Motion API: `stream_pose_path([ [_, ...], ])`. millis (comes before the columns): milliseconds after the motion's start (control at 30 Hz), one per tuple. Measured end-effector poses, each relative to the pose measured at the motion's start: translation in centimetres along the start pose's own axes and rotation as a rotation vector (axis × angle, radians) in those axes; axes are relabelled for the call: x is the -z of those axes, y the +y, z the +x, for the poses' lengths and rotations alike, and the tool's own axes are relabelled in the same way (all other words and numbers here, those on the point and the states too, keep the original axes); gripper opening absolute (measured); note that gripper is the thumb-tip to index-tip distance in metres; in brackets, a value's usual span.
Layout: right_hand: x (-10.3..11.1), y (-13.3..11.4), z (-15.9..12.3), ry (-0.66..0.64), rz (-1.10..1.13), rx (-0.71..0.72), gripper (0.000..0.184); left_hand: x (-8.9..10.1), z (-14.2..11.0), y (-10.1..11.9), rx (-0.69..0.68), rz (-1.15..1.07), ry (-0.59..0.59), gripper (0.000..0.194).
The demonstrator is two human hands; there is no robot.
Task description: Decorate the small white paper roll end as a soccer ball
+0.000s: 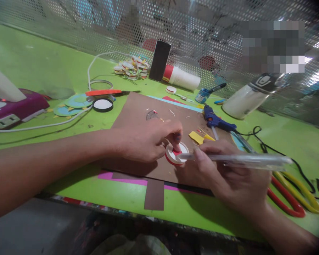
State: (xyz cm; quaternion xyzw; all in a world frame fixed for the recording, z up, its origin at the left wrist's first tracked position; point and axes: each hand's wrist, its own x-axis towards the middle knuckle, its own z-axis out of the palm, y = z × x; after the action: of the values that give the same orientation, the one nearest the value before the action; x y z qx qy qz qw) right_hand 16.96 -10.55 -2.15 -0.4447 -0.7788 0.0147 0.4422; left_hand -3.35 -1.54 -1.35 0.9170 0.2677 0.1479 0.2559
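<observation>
A small round white piece with a red centre and red underside (pixel 169 156) lies on a brown sheet (pixel 138 106). My left hand (pixel 151 138) is curled over it, one fingertip pressing on the red centre. My right hand (pixel 228 170) is closed around a clear-barrelled pen (pixel 255 160), held almost level. The pen's tip touches the white ring near my left fingertip. A yellow strip (pixel 196 137) and thin scraps are on the sheet beyond my right hand.
A blue glue gun (pixel 218 120) and a white bottle (pixel 246 99) stand to the right, with red-and-yellow-handled pliers (pixel 287 198) nearer. A phone (pixel 160 61) leans at the back. A purple power strip (pixel 21 109) and an orange cutter (pixel 103 92) are left.
</observation>
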Motion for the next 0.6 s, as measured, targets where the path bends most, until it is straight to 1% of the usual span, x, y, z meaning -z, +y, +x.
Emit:
stream_pose_path([
  [333,0.11,-0.12,0.20,-0.003,-0.001,0.027,0.014,0.10,-0.02,0.12,0.003,-0.001,-0.010,0.027],
  [467,0.07,-0.23,0.31,-0.019,0.003,0.028,0.016,0.08,-0.12,0.07,-0.008,0.009,0.008,0.027],
  [533,0.07,-0.21,0.21,0.011,0.005,0.017,0.015,0.05,-0.17,0.07,-0.006,0.008,0.014,0.026],
  [600,0.16,-0.12,0.05,0.080,-0.012,-0.009,0.012,0.05,-0.20,0.08,0.009,-0.012,0.009,0.029],
])
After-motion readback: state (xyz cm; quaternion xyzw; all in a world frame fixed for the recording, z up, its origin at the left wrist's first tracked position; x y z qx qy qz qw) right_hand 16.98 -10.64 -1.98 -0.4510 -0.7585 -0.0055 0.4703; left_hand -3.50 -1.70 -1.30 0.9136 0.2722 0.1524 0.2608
